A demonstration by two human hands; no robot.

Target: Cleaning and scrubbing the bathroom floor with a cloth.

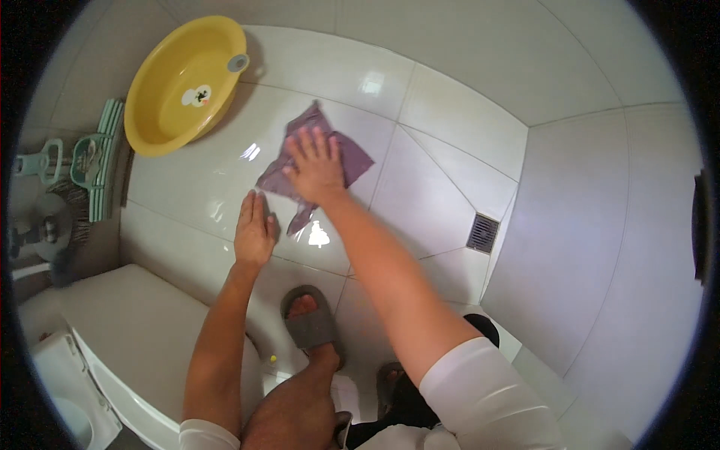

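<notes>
**Both palms flat on tiled floor, right on purple cloth**

Right hand (315, 166): grip released, fingers spread, palm pressed flat on a purple cloth (352, 159). Nothing is clenched; the cloth is pinned under the palm, not pinched.

Left hand (253, 227): grip released too, fingers extended and held together, palm laid flat on the bare floor (420, 120). It is placed just beside the cloth's lower-left edge; contact with the fabric cannot be told.

Cloth: crumpled, spread on the glossy white tile, with one corner pointed up past the right fingertips and a narrow tail trailed down between the two hands. A bright light reflection is seen on the tile just below that tail.

Further out:
- Yellow plastic basin (184, 86) is stood on the floor, upper left, well apart from the cloth. A small printed figure is seen inside it, and a grey round fitting at its rim.
- Green-and-white items (101, 157) are stacked at the left edge, beside the basin; their kind cannot be told.
- Square floor drain grate (482, 232) is set in the tile to the right of the right forearm.
- A foot in a grey slipper (311, 322) is planted below the hands, between the forearms.
- White toilet (127, 337) is seen lower left, next to the left forearm.
</notes>
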